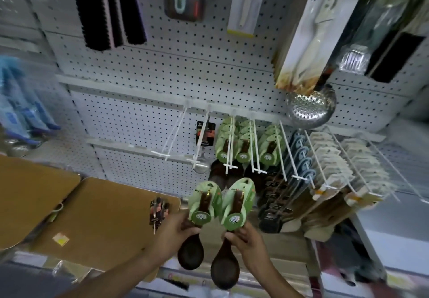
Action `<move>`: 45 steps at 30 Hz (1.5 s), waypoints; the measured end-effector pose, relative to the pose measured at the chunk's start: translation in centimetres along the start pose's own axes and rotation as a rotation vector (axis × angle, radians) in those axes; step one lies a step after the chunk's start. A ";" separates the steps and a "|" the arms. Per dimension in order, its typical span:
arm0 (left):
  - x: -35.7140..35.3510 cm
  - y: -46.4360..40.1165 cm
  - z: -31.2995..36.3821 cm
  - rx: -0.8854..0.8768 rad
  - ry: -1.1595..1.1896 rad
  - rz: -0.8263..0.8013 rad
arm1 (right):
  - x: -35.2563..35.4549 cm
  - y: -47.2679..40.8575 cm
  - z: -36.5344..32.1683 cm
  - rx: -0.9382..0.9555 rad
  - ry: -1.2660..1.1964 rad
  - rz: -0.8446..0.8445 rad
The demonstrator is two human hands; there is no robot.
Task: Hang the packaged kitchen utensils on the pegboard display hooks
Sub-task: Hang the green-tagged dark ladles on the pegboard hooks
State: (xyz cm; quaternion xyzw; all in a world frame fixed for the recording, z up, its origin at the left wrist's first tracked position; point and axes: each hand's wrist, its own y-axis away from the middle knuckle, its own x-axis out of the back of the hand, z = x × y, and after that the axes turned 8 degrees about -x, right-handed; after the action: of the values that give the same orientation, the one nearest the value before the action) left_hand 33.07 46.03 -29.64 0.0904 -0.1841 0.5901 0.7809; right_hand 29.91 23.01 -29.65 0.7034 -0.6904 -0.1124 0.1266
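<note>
- Your left hand (173,230) is clamped on one packaged wooden spoon (197,225), gripping it where the dark handle meets the green card, bowl end pointing down toward you.
- Your right hand (247,242) is closed around a second packaged spoon (232,230) at the same spot; its dark bowl hangs lower than the left one.
- The two green cards sit side by side, tops tilted apart, held up near you and just below the hook row.
- On the pegboard (162,70) beyond, three hooks already carry matching green-carded spoons (246,144), right of centre.
- To their left, one hook (173,135) is bare and the next holds a single black-carded ladle (203,149).
- Further right hang blue-grey packs (301,156), then cream-carded packs (334,160).
- A steel skimmer (310,109) hangs above those, far right.
- Brown cardboard boxes (97,214) lie to your near left, with a few small black-carded utensils (159,209) on one.
</note>
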 end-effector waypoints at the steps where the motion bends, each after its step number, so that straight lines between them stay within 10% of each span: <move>1: -0.5 -0.3 0.1 -0.001 -0.016 -0.004 | 0.7 -0.1 0.0 0.001 0.002 0.007; 45: -2.6 0.0 0.5 0.208 0.049 0.039 | 4.7 -13.2 -3.4 0.047 0.087 0.050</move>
State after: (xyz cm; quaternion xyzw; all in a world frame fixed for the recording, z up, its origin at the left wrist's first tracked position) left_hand 32.36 43.54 -30.19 0.1528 -0.1044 0.6232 0.7599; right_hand 43.59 18.55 -30.77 0.6931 -0.7039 -0.0624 0.1427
